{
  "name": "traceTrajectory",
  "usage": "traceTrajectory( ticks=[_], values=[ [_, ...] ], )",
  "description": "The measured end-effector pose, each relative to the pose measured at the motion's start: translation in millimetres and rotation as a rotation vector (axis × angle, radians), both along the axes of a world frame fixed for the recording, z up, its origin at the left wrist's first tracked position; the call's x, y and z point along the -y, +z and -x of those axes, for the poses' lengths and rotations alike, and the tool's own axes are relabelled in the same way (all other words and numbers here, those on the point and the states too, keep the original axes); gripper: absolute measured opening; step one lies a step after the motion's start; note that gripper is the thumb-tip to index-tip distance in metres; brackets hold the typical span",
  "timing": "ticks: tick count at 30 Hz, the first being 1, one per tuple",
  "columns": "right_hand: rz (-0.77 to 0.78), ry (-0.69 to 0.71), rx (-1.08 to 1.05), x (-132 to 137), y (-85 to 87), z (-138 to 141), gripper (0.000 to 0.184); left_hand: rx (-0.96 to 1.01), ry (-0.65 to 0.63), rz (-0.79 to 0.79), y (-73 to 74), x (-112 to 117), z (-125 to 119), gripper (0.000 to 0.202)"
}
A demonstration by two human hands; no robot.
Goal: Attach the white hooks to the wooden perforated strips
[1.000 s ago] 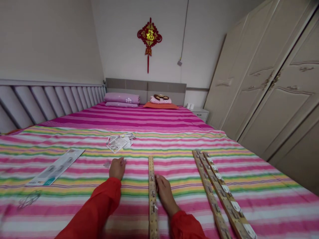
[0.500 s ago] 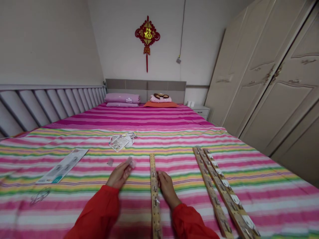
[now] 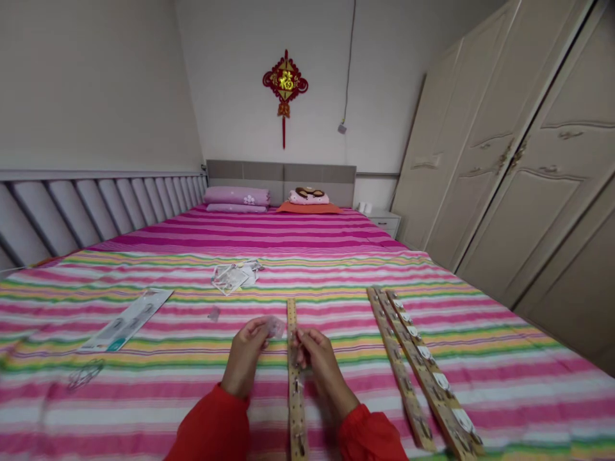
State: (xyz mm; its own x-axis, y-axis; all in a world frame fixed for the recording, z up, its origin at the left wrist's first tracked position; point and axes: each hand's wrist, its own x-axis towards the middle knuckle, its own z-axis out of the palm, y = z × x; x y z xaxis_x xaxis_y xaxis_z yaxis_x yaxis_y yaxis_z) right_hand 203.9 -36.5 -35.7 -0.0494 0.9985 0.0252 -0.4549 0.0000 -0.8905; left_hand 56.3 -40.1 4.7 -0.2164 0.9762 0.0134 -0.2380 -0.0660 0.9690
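Note:
A narrow perforated wooden strip [image 3: 294, 378] with small metal hooks lies lengthwise on the striped bed sheet [image 3: 144, 384] between my two red-sleeved arms. My left hand [image 3: 247, 355] is closed in a pinch on a small clear plastic piece [image 3: 275, 327], held just left of the strip's far end. My right hand [image 3: 319, 362] rests against the strip's right side, fingers curled at its upper part; what they grip is too small to name.
Two more wooden strips with clear hooks [image 3: 423, 371] lie to the right. A torn pile of clear packaging [image 3: 234, 276], a long card pack [image 3: 125, 320] and a small plastic scrap [image 3: 214, 314] lie on the sheet. Wardrobe doors [image 3: 528, 166] stand right.
My left hand lifted the small clear piece off the sheet and carried it right, up to the strip's far end. My right hand shifted up along the strip.

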Motion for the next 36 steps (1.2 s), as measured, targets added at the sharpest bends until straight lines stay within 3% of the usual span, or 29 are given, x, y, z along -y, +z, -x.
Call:
traceTrajectory(
  ticks=[3,6,8,16,24,31,36],
  values=[
    [0.054,0.069,-0.149,8,9.9,5,0.036,-0.425,0.055,-0.347,7.5,10,-2,0.015],
    [0.135,0.132,-0.295,11,13.3,6,0.038,-0.777,-0.078,-0.688,12.3,20,-3,0.017],
    [0.161,0.148,-0.362,13,14.3,5,0.037,-0.852,-0.161,-0.792,11.9,24,-4,0.021],
    [0.073,0.198,-0.289,20,21.1,-3,0.024,-0.716,-0.133,-0.586,2.6,20,-4,0.012],
    [0.116,0.146,-0.198,17,11.4,-6,0.03,-0.441,-0.162,-0.289,-5.1,6,-7,0.015],
    [0.079,0.091,-0.007,0,12.3,-14,0.03,-0.491,-0.161,-0.241,-16.8,6,-5,0.015],
    [0.167,-0.047,-0.134,-1,12.1,-12,0.036,-0.335,-0.002,-0.089,-18.7,5,-14,0.021]
  ],
)
